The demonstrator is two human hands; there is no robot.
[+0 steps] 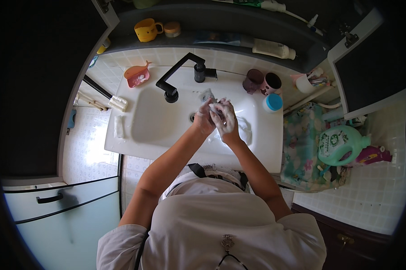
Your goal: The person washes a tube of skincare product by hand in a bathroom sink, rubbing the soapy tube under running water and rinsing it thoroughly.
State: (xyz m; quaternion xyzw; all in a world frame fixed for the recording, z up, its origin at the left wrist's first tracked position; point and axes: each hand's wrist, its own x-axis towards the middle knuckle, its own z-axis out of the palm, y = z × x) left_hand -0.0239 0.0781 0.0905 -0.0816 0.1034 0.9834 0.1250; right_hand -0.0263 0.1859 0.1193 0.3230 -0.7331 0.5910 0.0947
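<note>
Both of my hands are together over the white washbasin (155, 125), coated in soap lather. A small, greyish, translucent item (207, 95) sticks out past the fingers of my left hand (204, 118), which grips its lower part; what it is I cannot make out. My right hand (225, 116) presses against the left from the right side, fingers curled, and the contact between them is partly hidden. Behind the hands stands a black faucet (179, 69), its spout turned left; no water stream shows. A whitish item (245, 130) lies at the basin's right side, partly hidden by my right forearm.
A pink whale-shaped soap dish (137, 77) sits back left, with white packets (118, 126) on the left rim. Two cups (253, 81) and a blue-lidded jar (273, 103) stand back right. Open cabinet doors (368, 67) flank the shelf (182, 45) above. A green detergent jug (339, 145) is at right.
</note>
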